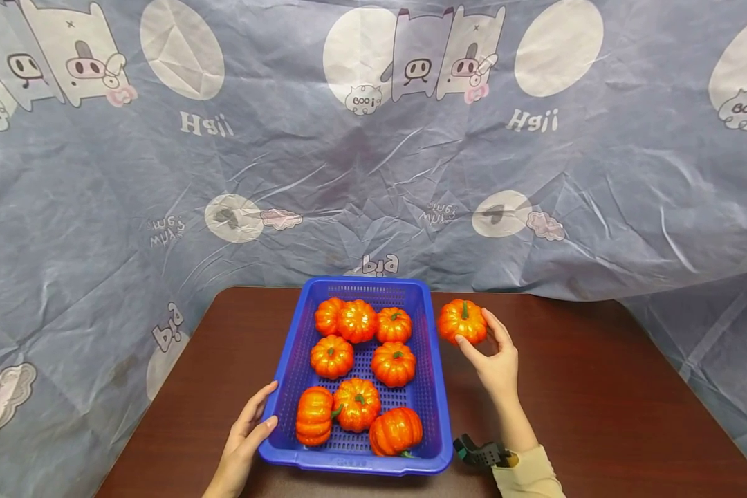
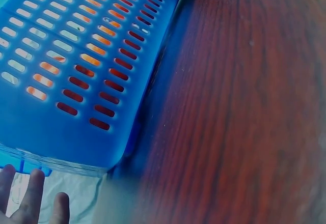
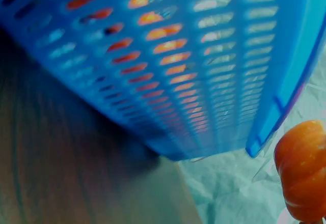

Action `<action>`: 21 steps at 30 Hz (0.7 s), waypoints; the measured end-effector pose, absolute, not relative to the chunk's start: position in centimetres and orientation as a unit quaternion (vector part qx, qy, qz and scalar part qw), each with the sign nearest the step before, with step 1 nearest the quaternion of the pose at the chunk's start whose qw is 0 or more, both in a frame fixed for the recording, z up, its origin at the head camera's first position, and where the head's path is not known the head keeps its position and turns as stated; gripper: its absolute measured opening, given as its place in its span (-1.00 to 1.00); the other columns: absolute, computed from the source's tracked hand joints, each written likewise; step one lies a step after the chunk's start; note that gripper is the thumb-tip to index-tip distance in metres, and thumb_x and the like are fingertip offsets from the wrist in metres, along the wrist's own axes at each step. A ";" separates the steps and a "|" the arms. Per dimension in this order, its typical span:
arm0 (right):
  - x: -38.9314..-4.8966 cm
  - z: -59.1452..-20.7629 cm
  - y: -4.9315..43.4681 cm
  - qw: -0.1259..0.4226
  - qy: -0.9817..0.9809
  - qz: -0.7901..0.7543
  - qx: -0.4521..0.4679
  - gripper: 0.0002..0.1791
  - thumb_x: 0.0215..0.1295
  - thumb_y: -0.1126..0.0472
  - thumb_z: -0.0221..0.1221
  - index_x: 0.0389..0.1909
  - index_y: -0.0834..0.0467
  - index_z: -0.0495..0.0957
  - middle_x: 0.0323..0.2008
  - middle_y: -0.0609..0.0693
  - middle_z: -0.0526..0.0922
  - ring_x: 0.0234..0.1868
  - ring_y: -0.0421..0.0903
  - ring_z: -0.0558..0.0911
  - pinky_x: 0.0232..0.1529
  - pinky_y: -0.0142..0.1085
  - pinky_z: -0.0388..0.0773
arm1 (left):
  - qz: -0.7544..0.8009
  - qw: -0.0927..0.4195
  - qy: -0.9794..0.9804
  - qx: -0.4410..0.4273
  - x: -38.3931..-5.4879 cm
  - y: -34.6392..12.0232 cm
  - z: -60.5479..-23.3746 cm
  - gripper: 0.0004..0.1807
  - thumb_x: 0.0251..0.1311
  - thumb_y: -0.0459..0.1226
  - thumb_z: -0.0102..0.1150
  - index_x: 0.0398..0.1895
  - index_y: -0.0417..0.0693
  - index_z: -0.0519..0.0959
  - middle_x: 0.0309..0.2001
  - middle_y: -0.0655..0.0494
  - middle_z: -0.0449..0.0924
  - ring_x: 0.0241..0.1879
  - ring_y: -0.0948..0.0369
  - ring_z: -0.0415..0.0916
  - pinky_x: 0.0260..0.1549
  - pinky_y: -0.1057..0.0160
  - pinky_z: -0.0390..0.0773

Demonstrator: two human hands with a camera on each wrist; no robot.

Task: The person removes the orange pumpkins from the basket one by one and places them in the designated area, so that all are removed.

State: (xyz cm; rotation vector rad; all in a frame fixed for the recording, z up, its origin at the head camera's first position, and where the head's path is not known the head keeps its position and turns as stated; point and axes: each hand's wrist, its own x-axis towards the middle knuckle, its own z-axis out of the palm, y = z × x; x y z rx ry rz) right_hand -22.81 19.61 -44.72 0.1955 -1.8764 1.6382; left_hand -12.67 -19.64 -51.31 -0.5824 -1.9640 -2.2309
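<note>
A small glossy orange pumpkin point(image 1: 460, 319) with a green stem is pinched between the thumb and fingers of my right hand point(image 1: 499, 363), just outside the right rim of a blue plastic basket point(image 1: 440, 415). In the right wrist view, the pumpkin point(image 3: 302, 170) shows at the right edge, near the basket's rim. Several similar pumpkins point(image 1: 359, 403) lie inside the basket, some upright and some tipped on their sides. At the basket's left rim, my left hand point(image 1: 241, 443) has its fingertips against the edge, fingers spread and fairly straight.
The basket stands on a dark reddish-brown wooden table point(image 1: 579, 387), near its front edge. Behind and at both sides hangs a wrinkled grey-blue cloth point(image 1: 348, 166) with cartoon prints. A black wrist strap device point(image 1: 482, 453) sits at the right wrist.
</note>
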 end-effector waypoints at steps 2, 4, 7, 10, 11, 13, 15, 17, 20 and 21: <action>-23.0 -45.1 19.7 0.311 -0.718 0.620 0.057 -0.30 -0.14 0.54 0.37 0.15 0.46 0.39 0.12 0.36 0.44 0.02 -0.14 0.50 0.09 -0.48 0.37 | -0.735 0.056 -0.648 -0.192 -12.7 -19.6 -51.3 -0.45 0.34 -0.47 -0.20 0.40 -0.30 0.05 0.35 0.04 0.23 0.19 0.23 0.34 0.04 0.32 0.42; -23.1 -45.5 19.9 0.306 -0.725 0.615 0.041 -0.30 -0.12 0.52 0.37 0.15 0.46 0.39 0.13 0.35 0.44 0.01 -0.10 0.49 0.08 -0.50 0.37 | -0.735 0.056 -0.649 -0.189 -12.7 -19.7 -51.4 -0.45 0.34 -0.47 -0.19 0.40 -0.29 0.06 0.35 0.05 0.23 0.19 0.24 0.34 0.04 0.32 0.42; -23.3 -46.1 20.0 0.292 -0.738 0.608 0.015 -0.31 -0.10 0.48 0.38 0.16 0.45 0.39 0.13 0.33 0.44 0.02 -0.05 0.48 0.09 -0.47 0.37 | -0.731 0.056 -0.653 -0.189 -12.7 -19.7 -51.5 -0.44 0.34 -0.46 -0.19 0.40 -0.30 0.06 0.35 0.02 0.22 0.20 0.24 0.33 0.05 0.33 0.42; -24.2 -47.9 20.8 0.284 -0.748 0.600 -0.002 -0.29 -0.09 0.41 0.40 0.17 0.38 0.41 0.14 0.25 0.46 0.00 -0.17 0.48 0.08 -0.49 0.37 | -0.731 0.055 -0.656 -0.179 -12.7 -19.7 -51.4 -0.44 0.34 -0.45 -0.17 0.40 -0.28 0.06 0.36 0.04 0.21 0.20 0.24 0.32 0.06 0.33 0.41; -24.5 -48.5 21.0 0.280 -0.752 0.597 -0.009 -0.29 -0.09 0.39 0.41 0.18 0.35 0.42 0.14 0.22 0.47 0.00 -0.19 0.48 0.08 -0.49 0.37 | -0.731 0.054 -0.656 -0.177 -12.7 -19.7 -51.4 -0.44 0.34 -0.45 -0.16 0.40 -0.28 0.06 0.36 0.04 0.21 0.21 0.25 0.32 0.06 0.33 0.41; -25.2 -49.8 21.6 0.277 -0.758 0.591 -0.016 -0.29 -0.09 0.34 0.43 0.18 0.31 0.43 0.14 0.18 0.47 0.02 -0.18 0.50 0.08 -0.46 0.38 | -0.731 0.054 -0.657 -0.175 -12.7 -19.7 -51.4 -0.44 0.33 -0.45 -0.16 0.40 -0.28 0.06 0.36 0.05 0.21 0.21 0.25 0.32 0.06 0.34 0.41; -25.6 -50.7 21.9 0.270 -0.763 0.587 -0.024 -0.28 -0.08 0.31 0.43 0.19 0.28 0.43 0.15 0.17 0.47 0.05 -0.08 0.51 0.11 -0.37 0.39 | -0.731 0.056 -0.656 -0.179 -12.7 -19.7 -51.4 -0.44 0.34 -0.45 -0.17 0.40 -0.29 0.06 0.36 0.06 0.21 0.21 0.25 0.32 0.06 0.34 0.40; -25.7 -51.1 22.1 0.260 -0.768 0.585 -0.032 -0.28 -0.06 0.29 0.43 0.20 0.28 0.42 0.16 0.20 0.45 0.10 0.06 0.49 0.12 -0.25 0.38 | -0.731 0.058 -0.654 -0.184 -12.7 -19.7 -51.4 -0.44 0.34 -0.46 -0.18 0.40 -0.30 0.06 0.35 0.06 0.21 0.21 0.25 0.32 0.06 0.34 0.40; -25.9 -51.6 22.4 0.245 -0.776 0.580 -0.043 -0.27 -0.03 0.26 0.42 0.22 0.29 0.40 0.18 0.22 0.43 0.12 0.12 0.47 0.12 -0.24 0.38 | -0.732 0.059 -0.652 -0.191 -12.7 -19.6 -51.3 -0.45 0.34 -0.47 -0.19 0.40 -0.30 0.05 0.36 0.05 0.20 0.21 0.25 0.31 0.07 0.34 0.40; -25.9 -51.8 22.4 0.241 -0.778 0.578 -0.046 -0.27 -0.03 0.25 0.42 0.22 0.29 0.40 0.18 0.22 0.42 0.12 0.12 0.47 0.10 -0.31 0.39 | -0.732 0.059 -0.651 -0.191 -12.7 -19.6 -51.3 -0.45 0.35 -0.47 -0.19 0.40 -0.31 0.05 0.36 0.05 0.20 0.21 0.25 0.31 0.07 0.34 0.40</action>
